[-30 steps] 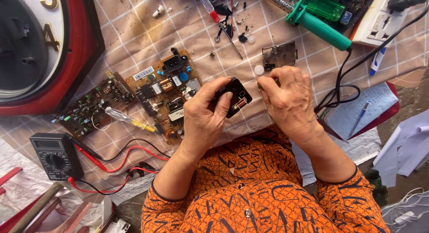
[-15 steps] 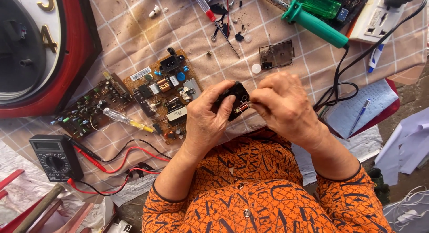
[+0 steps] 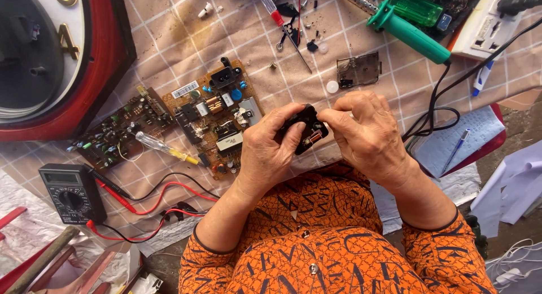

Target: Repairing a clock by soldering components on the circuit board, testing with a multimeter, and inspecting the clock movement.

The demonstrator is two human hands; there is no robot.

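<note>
- Black plastic forms the small module (image 3: 305,127) held between both hands, just right of the brown circuit board (image 3: 217,116) that serves as landmark here.
- Head view: the left hand (image 3: 268,150) wraps the module's left side, thumb and fingers closed firmly on it, apparently to keep it steady above the checked cloth (image 3: 169,40).
- The right hand (image 3: 367,139) pinches the module's right edge with its fingertips (image 3: 327,116) closed; whether they grip a separate small part cannot be told.
- A yellow-tipped clear screwdriver (image 3: 166,148) lies across the board's lower left edge, within easy reach.
- A second, darker board (image 3: 116,133) lies touching the landmark board's left side.
- A multimeter (image 3: 70,192) sits below and left of the board, its red and black leads (image 3: 147,195) trailing toward it.
- A green-handled soldering iron (image 3: 406,31) rests well up and right of the board, tip away from the hands.
- A red-rimmed clock (image 3: 53,62) lies left of the board.
</note>
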